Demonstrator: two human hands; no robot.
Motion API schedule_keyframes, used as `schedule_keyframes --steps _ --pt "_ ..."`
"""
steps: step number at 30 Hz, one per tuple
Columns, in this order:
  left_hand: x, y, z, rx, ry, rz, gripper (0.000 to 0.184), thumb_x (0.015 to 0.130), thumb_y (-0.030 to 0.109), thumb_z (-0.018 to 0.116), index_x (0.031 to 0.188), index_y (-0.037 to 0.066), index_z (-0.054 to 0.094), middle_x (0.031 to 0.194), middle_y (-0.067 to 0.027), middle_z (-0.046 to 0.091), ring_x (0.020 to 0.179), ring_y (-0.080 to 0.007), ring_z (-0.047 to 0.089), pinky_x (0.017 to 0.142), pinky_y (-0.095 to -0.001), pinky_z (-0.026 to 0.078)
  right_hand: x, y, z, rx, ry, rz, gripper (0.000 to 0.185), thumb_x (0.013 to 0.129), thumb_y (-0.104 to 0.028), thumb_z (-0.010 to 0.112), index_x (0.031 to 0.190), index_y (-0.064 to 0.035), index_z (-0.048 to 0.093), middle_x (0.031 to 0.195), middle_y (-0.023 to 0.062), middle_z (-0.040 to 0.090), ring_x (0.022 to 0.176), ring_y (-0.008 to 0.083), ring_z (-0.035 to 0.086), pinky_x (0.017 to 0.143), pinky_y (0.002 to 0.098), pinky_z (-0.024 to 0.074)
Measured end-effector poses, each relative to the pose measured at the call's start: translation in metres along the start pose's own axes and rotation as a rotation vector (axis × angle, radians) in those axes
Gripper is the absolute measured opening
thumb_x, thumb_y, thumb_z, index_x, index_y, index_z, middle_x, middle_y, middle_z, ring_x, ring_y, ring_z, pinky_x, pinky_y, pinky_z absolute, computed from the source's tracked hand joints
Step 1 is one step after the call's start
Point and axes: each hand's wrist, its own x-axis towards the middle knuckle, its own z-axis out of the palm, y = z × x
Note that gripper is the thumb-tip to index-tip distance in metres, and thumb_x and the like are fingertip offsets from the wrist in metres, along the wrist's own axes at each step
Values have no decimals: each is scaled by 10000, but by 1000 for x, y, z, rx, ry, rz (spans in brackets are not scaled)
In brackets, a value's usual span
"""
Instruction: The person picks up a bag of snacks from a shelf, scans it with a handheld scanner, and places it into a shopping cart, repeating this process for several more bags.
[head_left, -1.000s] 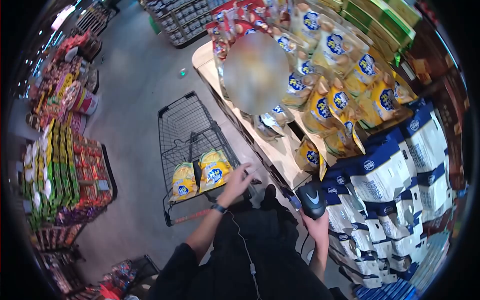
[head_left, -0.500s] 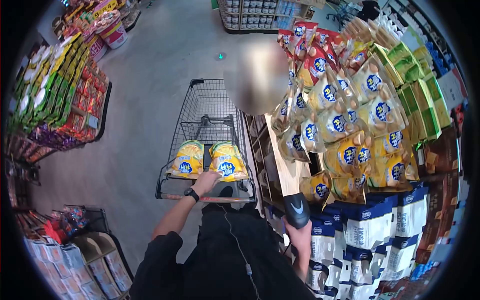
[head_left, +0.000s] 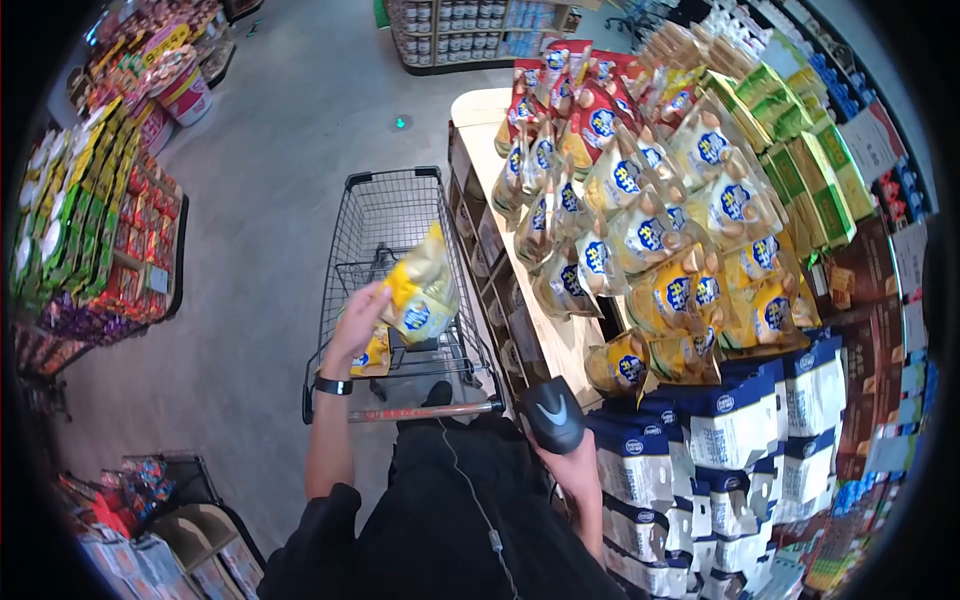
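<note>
My left hand (head_left: 362,318), a dark band on its wrist, grips a yellow snack bag (head_left: 422,298) by its edge and holds it tilted above the shopping cart (head_left: 391,212). Another yellow bag (head_left: 374,356) lies in the cart's child-seat area, partly hidden by my hand. On the right, my right hand (head_left: 573,458) is wrapped round a black handheld scanner (head_left: 553,413), close to the corner of the wooden display table (head_left: 483,108).
Yellow, cream and red snack bags (head_left: 650,235) cover the display table. White and navy boxes (head_left: 722,430) are stacked at the right. Green and red packets (head_left: 90,215) stand on the left, and shelves of jars (head_left: 468,30) at the top.
My left hand has taken hold of the right-hand yellow bag and lifted it off the cart. My right hand has moved left with the scanner.
</note>
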Motion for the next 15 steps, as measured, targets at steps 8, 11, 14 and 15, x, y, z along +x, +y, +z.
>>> schedule_keyframes --steps 8,11,14,15 --pt "-8 82 17 -346 -267 -41 363 1089 207 493 1319 -66 560 1228 -146 694 1078 -189 695 959 -333 558 12 -15 2 -84 -139 -159 414 713 -165 840 1058 9 691 942 222 731 921 415 710 835 432 554" --pt "-10 77 21 -380 -280 -90 381 1082 224 510 1327 -65 554 1236 -151 692 1076 -194 698 959 -339 561 9 -1 0 -98 -143 -106 461 702 -202 853 1070 18 684 943 235 726 934 421 703 852 437 545" --pt "-16 60 36 -423 -319 -105 385 1074 226 528 1333 -57 554 1269 -152 680 1111 -195 686 981 -350 551 7 12 -7 -97 -163 -52 496 726 -175 859 1142 22 674 984 220 738 946 363 729 883 396 545" --pt "-18 53 39 -423 -311 -108 385 1073 225 531 1336 -56 553 1278 -152 677 1120 -195 683 985 -352 549 4 12 -8 -18 -110 -64 485 742 -165 856 1153 20 676 997 203 745 942 330 730 888 387 544"
